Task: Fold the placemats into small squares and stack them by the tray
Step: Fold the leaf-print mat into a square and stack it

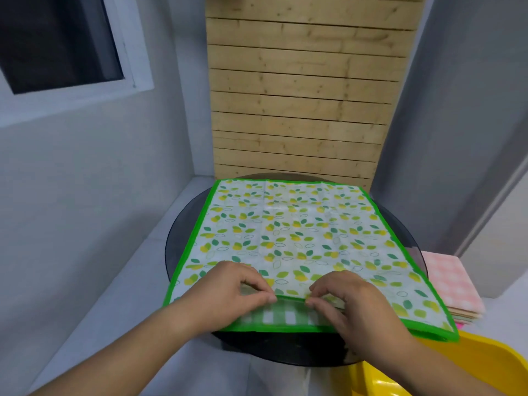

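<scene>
Now, tray (485,364): yellow, at the near right corner, cut off by the frame. Only bare yellow inside shows, and whether anything lies in it cannot be told.
Folded stack (454,281): pink-checked squares on top of paler layers, just right of the table and just far of the tray. What it rests on cannot be told.
Placemat (294,232): white with green and yellow leaves and a bright green border, spread flat across the table. The middle of its near edge is lifted, showing a green-and-white check underside.
Left hand (228,295): on the near edge left of centre, fingers (268,297) curled, thumb and fingertips pinching the lifted border.
Right hand (357,304): just beside the left, fingers curled likewise, pinching the same border right of centre.
Table (177,238): round and dark, its rim showing left, right and near of the placemat.
Edges: the placemat's far corners reach the table's far rim. Its near right corner overhangs the rim, above the tray.
Open room: bare strips of table lie at the left and right. The hands are close together but not touching.
Surroundings: a wooden slat panel (300,95) stands far, behind the table, with grey walls (85,195) either side and a window (57,38) far left.
</scene>
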`<action>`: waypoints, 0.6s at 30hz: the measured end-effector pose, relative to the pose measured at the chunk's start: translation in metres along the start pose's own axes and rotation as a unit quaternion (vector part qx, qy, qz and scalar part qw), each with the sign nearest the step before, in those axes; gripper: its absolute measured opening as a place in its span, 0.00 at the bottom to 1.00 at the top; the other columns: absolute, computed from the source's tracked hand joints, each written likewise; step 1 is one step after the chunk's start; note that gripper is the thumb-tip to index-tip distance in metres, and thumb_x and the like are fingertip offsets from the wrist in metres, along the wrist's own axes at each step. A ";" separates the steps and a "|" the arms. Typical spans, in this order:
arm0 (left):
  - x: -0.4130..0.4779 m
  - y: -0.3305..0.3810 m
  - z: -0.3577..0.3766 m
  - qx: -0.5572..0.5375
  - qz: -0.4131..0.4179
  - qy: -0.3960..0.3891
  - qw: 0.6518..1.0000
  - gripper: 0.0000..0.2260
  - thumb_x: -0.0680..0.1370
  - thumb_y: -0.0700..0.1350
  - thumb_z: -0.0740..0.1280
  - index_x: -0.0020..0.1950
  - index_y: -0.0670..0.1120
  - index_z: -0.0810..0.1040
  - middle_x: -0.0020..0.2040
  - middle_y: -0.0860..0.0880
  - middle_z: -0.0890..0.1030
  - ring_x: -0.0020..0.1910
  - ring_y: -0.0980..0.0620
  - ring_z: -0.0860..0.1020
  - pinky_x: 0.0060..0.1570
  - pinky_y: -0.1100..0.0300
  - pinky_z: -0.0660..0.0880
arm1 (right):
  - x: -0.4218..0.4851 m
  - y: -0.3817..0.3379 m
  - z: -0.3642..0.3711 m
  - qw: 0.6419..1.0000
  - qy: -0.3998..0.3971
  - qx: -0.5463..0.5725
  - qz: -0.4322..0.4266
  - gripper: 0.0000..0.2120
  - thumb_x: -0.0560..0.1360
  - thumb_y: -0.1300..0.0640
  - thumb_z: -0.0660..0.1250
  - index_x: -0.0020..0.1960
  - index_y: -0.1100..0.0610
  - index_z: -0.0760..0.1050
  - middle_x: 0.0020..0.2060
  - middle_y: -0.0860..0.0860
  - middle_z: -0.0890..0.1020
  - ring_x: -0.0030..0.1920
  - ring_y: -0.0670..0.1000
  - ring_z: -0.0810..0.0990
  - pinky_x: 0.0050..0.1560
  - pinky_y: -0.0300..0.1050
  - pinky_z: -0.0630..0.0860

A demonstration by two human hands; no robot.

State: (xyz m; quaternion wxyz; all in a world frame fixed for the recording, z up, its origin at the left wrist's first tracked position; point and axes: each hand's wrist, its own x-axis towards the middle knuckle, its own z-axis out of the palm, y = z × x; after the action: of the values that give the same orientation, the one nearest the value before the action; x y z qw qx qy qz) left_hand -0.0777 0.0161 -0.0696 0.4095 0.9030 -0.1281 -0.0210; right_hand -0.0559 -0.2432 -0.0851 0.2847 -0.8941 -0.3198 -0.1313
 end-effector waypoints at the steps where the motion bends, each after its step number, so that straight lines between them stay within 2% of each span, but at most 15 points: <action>1: 0.002 0.003 -0.003 -0.002 -0.003 0.004 1.000 0.03 0.75 0.52 0.75 0.44 0.56 0.88 0.45 0.62 0.85 0.50 0.63 0.82 0.58 0.59 0.76 | 0.001 0.002 -0.004 1.000 0.011 -0.002 -0.006 0.13 0.76 0.37 0.62 0.44 0.44 0.78 0.42 0.36 0.79 0.48 0.38 0.77 0.49 0.37 0.74; 5: 0.015 0.019 -0.023 -0.005 0.000 0.025 1.000 0.04 0.75 0.50 0.75 0.41 0.56 0.87 0.42 0.63 0.85 0.48 0.65 0.82 0.55 0.64 0.76 | 0.013 0.010 -0.028 0.998 0.057 -0.025 -0.018 0.09 0.77 0.41 0.65 0.44 0.44 0.79 0.41 0.36 0.79 0.47 0.39 0.77 0.49 0.38 0.73; 9: 0.042 0.032 -0.051 0.016 0.000 0.030 0.999 0.03 0.76 0.50 0.75 0.43 0.53 0.88 0.42 0.60 0.86 0.46 0.62 0.83 0.53 0.62 0.78 | 0.036 0.019 -0.051 0.988 0.101 -0.113 -0.033 0.09 0.76 0.42 0.65 0.43 0.46 0.79 0.40 0.38 0.79 0.45 0.43 0.78 0.45 0.41 0.75; 14: 0.099 0.042 -0.087 0.126 -0.002 0.036 0.991 0.06 0.75 0.53 0.75 0.43 0.53 0.87 0.39 0.60 0.85 0.41 0.61 0.81 0.44 0.61 0.77 | 0.087 0.040 -0.068 0.971 0.134 -0.197 -0.023 0.07 0.76 0.49 0.69 0.41 0.49 0.81 0.37 0.43 0.81 0.40 0.50 0.79 0.39 0.43 0.72; 16: 0.127 0.044 -0.095 0.193 -0.015 0.036 0.980 0.08 0.76 0.55 0.74 0.42 0.52 0.86 0.38 0.57 0.84 0.41 0.56 0.81 0.43 0.57 0.76 | 0.111 0.051 -0.067 0.965 0.122 -0.231 -0.012 0.04 0.74 0.52 0.72 0.41 0.49 0.81 0.35 0.44 0.81 0.39 0.53 0.79 0.39 0.48 0.72; 18: 0.155 0.041 -0.096 0.252 -0.042 0.032 0.966 0.10 0.76 0.55 0.73 0.42 0.50 0.85 0.39 0.55 0.84 0.42 0.53 0.81 0.44 0.57 0.76 | 0.134 0.064 -0.060 0.965 0.109 -0.237 0.023 0.04 0.75 0.52 0.72 0.42 0.48 0.80 0.36 0.44 0.81 0.41 0.54 0.79 0.44 0.50 0.71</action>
State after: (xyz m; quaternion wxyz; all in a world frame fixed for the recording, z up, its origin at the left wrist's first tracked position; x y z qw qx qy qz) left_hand 0.0771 0.0226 0.0349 0.1718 0.9817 -0.0786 0.0237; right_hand 0.0843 -0.2526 -0.0077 0.1008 -0.9233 -0.2262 -0.2935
